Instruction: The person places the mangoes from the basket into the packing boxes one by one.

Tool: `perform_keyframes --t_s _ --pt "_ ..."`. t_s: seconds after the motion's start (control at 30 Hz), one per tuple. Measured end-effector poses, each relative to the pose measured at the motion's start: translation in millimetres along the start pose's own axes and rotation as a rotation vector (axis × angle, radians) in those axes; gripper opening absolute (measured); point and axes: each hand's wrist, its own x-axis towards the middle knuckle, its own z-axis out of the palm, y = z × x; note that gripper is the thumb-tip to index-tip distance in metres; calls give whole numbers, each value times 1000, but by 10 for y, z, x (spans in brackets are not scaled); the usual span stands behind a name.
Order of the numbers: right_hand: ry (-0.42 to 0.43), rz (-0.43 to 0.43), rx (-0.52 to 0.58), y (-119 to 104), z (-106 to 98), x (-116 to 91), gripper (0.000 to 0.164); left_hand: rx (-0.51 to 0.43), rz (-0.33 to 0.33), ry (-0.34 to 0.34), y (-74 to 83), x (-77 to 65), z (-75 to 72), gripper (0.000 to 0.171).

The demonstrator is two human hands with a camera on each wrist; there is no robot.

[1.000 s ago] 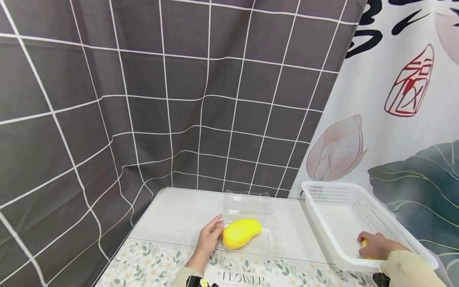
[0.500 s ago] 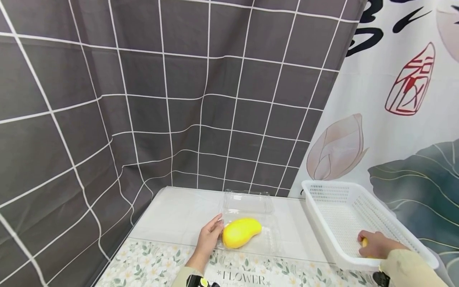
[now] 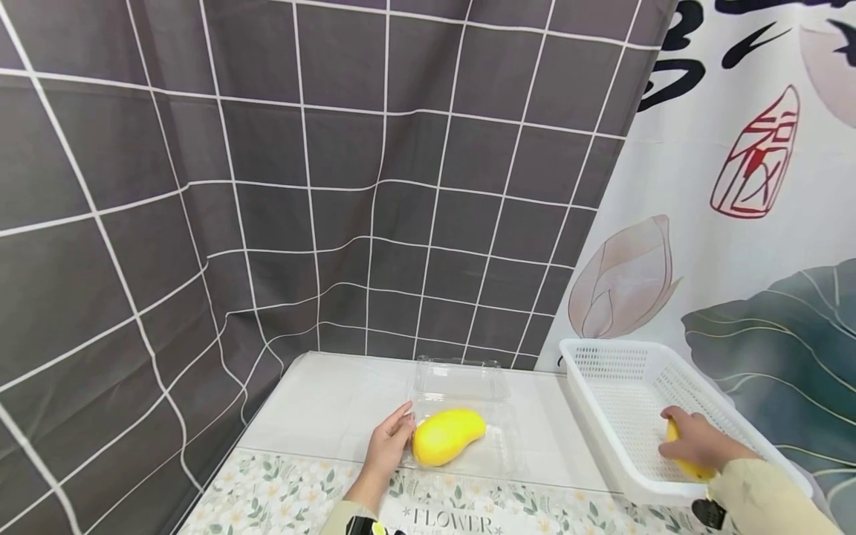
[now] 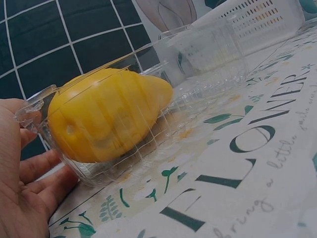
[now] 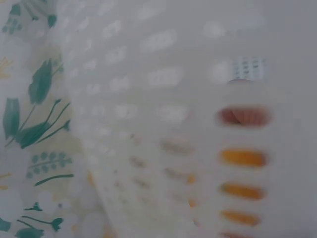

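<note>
A clear plastic clamshell box (image 3: 501,446) lies with its lid raised at the back, a yellow mango (image 3: 446,437) resting in its left side. My left hand (image 3: 388,446) holds the box's left edge; in the left wrist view the thumb is at the rim and the fingers (image 4: 42,173) are lower, against the side wall. Inside the white basket (image 3: 588,438), my right hand (image 3: 698,442) grips a second yellow mango (image 3: 692,469), partly covered by the fingers. The right wrist view shows mostly the blurred basket wall, with the mango (image 5: 242,157) and skin visible through its slots.
The box and basket stand apart on a table (image 3: 328,401) with a white surface and a floral cloth (image 3: 287,483) along the front. A dark grid curtain (image 3: 348,223) hangs behind and to the left. A printed white curtain (image 3: 722,260) hangs behind the basket.
My right hand has shifted slightly up and left in the basket, and more of its mango now shows. The left hand and the box keep their places.
</note>
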Motion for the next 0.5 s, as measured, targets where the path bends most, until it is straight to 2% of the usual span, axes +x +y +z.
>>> perform_keyframes --t_s 0.27,0.5 --pt "79 -78 -11 -272 -161 -34 78 -4 16 -6 -29 22 2 46" --pt "114 -136 -25 -441 -209 -25 78 -9 16 -8 -30 22 -9 46"
